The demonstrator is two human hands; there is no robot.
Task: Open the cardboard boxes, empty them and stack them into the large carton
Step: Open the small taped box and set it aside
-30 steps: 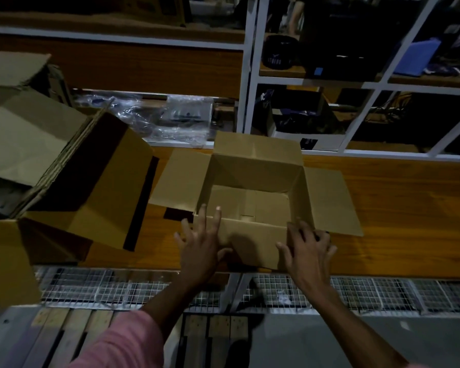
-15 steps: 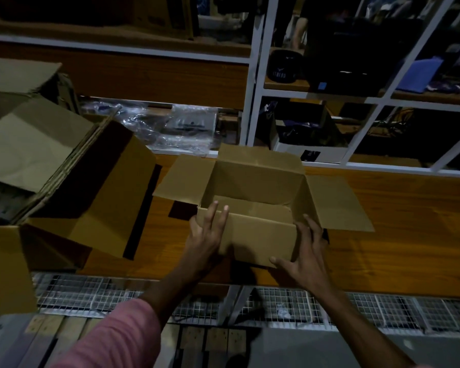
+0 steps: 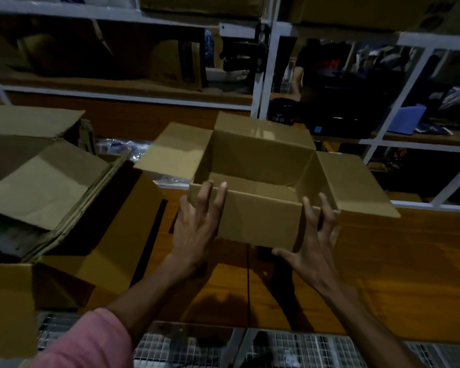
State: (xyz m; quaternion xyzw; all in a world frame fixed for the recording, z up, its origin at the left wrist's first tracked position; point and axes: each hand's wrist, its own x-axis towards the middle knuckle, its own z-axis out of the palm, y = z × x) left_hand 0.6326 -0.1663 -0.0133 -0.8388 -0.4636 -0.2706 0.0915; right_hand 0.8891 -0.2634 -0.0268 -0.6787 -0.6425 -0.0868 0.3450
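The person is holding a small open cardboard box (image 3: 258, 187) in both hands, above the wooden worktop (image 3: 398, 266). The left hand (image 3: 197, 224) is pressing flat against the near-left corner with fingers spread up over the rim; the right hand (image 3: 314, 243) is cupping the near-right corner, thumb under the bottom edge. Both are gripping the box, not clenched. All four flaps are standing out and what shows of the inside looks bare, so the emptying seems done and the step in hand is judged to be carrying it to the stack.

The large carton (image 3: 72, 208) is sitting to the left, its mouth tipped toward the person, with flattened or nested cardboard (image 3: 40, 187) already lying inside. The next move is calling for a swing leftward and a lowering into that opening.

In the way: the carton's own right-hand flap (image 3: 122, 235) is hanging between the box and the mouth, and the box's left flap is likely to catch on it. Plastic packaging (image 3: 122, 150) is lying behind, and shelving (image 3: 266, 75) is running along the far side, well clear.
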